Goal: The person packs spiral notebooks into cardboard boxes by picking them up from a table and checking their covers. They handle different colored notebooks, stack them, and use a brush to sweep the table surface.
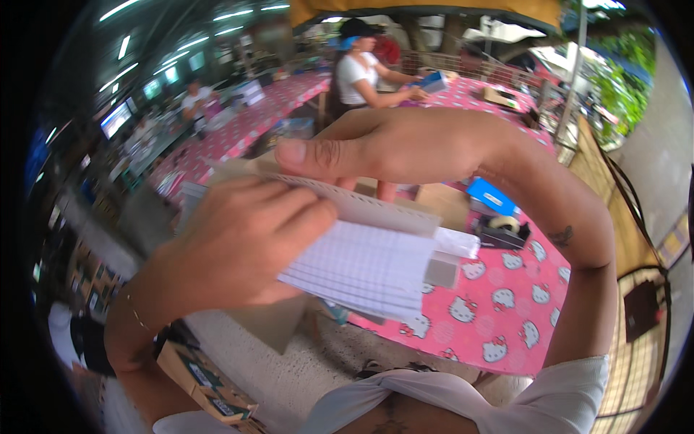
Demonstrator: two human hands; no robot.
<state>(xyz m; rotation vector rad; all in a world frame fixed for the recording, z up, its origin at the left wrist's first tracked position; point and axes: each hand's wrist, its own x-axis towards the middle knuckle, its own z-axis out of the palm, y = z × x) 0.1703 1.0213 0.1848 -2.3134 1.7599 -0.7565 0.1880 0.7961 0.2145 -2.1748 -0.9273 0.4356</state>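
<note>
Holding a ruled paper pad [369, 264] raised before my face: my left hand [235, 242] is clamped on its sheets, my right hand [390, 148] pinches its cardboard edge. Both block much of the pink patterned tabletop [506, 318]; a tape roll [504, 223] and blue box [490, 195] sit beyond.

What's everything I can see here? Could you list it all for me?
Paper pad: one, white lined sheets with grey card backing, held up close in both hands.
Tablecloth: one, pink with white cartoon cats, on the table below right.
Tape roll: one, pale, on that table.
Blue packet: one, beside the tape roll.
Cardboard box: one, brown, lower left.
Seated person: one, white top, dark cap, at the far pink table.
Left hand: gripping the pad's sheets.
Right hand: pinching the pad's top edge.
</note>
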